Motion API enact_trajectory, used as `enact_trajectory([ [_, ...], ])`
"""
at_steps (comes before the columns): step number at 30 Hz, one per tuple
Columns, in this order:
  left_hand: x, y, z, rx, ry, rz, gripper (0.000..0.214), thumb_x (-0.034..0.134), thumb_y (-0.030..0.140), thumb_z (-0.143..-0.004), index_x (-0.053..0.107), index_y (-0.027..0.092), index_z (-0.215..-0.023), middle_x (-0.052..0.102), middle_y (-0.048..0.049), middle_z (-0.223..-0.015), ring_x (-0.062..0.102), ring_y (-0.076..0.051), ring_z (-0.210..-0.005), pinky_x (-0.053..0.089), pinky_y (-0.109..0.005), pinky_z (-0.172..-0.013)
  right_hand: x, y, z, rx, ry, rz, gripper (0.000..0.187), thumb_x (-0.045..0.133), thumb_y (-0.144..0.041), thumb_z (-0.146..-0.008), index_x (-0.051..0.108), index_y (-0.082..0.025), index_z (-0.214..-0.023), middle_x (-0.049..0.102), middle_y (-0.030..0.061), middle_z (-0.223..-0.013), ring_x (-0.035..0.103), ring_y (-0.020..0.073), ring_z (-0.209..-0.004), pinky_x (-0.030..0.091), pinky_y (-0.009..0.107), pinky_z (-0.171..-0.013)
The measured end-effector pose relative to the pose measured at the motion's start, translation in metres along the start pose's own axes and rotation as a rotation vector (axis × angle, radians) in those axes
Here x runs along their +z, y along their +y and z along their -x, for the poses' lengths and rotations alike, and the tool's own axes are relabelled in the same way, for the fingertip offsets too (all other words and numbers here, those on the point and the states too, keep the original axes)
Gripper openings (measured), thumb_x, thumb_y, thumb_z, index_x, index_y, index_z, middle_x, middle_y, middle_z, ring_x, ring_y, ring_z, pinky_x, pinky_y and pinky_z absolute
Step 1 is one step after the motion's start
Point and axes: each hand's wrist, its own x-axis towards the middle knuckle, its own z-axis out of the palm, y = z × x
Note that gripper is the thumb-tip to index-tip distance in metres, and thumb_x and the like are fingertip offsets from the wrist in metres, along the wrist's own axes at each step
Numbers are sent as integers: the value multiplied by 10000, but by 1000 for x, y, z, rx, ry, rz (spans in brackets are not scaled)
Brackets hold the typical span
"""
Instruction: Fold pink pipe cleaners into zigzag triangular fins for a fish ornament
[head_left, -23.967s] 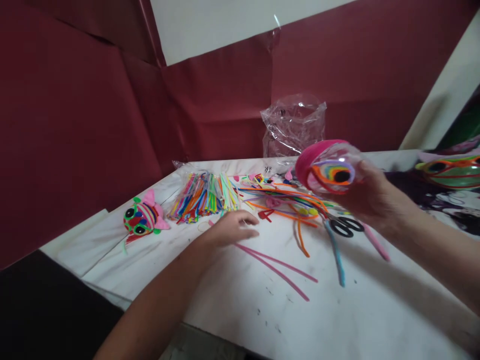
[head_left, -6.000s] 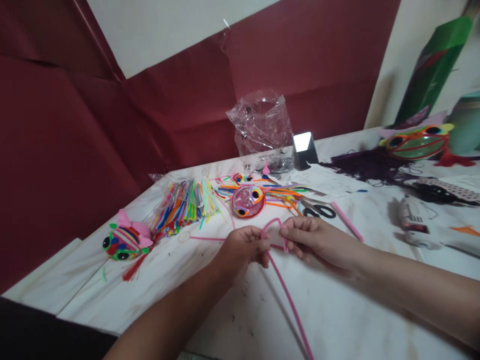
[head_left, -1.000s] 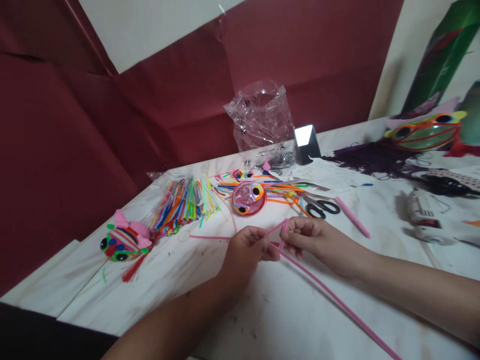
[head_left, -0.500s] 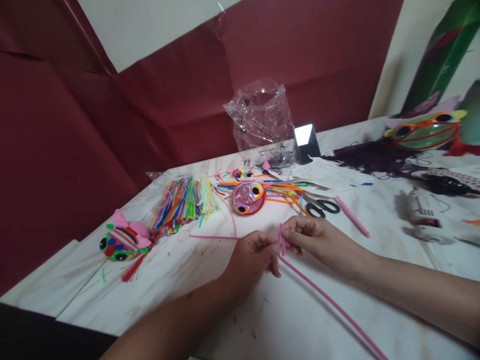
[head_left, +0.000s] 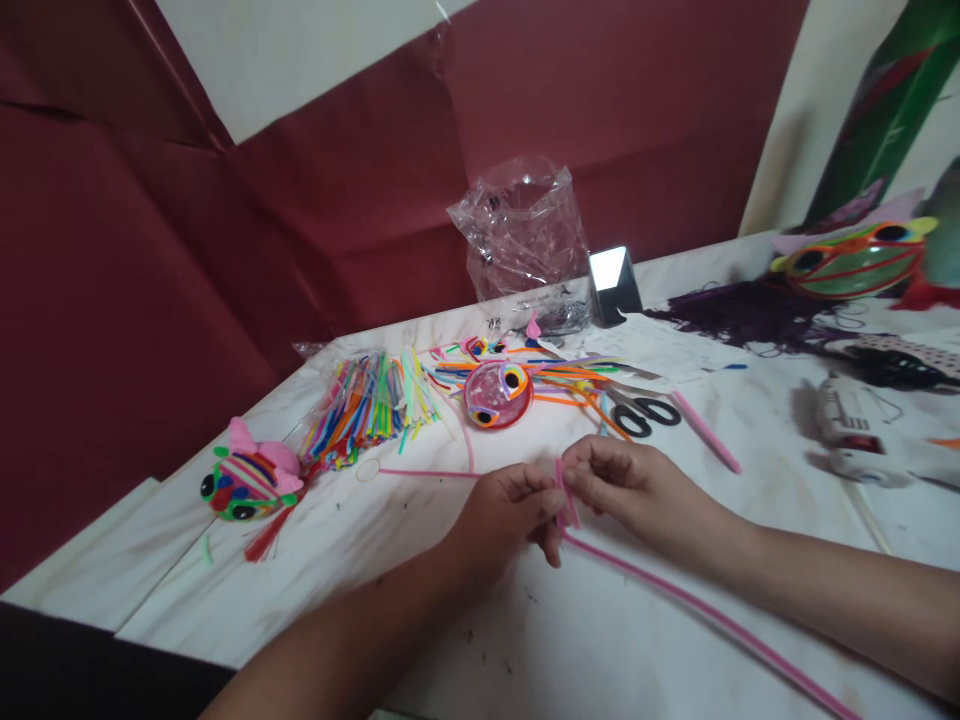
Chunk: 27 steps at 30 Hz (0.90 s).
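Observation:
A long pink pipe cleaner (head_left: 705,605) runs from between my hands down toward the lower right. My left hand (head_left: 521,505) pinches it near a bent end, where short folded lengths stand up. The fingertips of my right hand (head_left: 611,475) close on the same folded part from the other side. Behind my hands lies a round pink fish face (head_left: 498,396) with two big eyes. Another thin pink pipe cleaner (head_left: 427,473) lies on the table to the left of my left hand.
Scissors (head_left: 645,415) with black handles lie beyond my right hand. A bundle of coloured pipe cleaners (head_left: 367,410) and a finished fish (head_left: 251,485) are at left. A glue gun (head_left: 862,435) sits at right; a clear plastic bag (head_left: 525,240) and phone (head_left: 615,287) stand behind.
The pink pipe cleaner's long tail has swung to the right and lies flatter. Its folded part has tilted and sunk slightly, with both hands still pinching it.

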Motion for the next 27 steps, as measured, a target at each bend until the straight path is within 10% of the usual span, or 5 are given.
enact_trajectory([
  [20, -7, 19, 5, 11, 45, -255, 95, 568, 203, -646, 524, 148, -582, 453, 53, -480, 310, -29, -365, 218, -186, -373, -18, 2, -8, 82, -247, 80, 170, 579, -261, -724, 494, -173, -606, 381, -73, -493, 272, 52, -429, 198, 193, -404],
  [27, -13, 15, 5, -36, -21, -162, 214, 620, 329, -684, 586, 120, -654, 522, 23, -550, 364, -28, -371, 264, -180, -360, -18, -5, -10, 142, -99, 39, 198, 557, -320, -736, 498, -163, -631, 450, -63, -464, 340, 54, -421, 256, 193, -423],
])
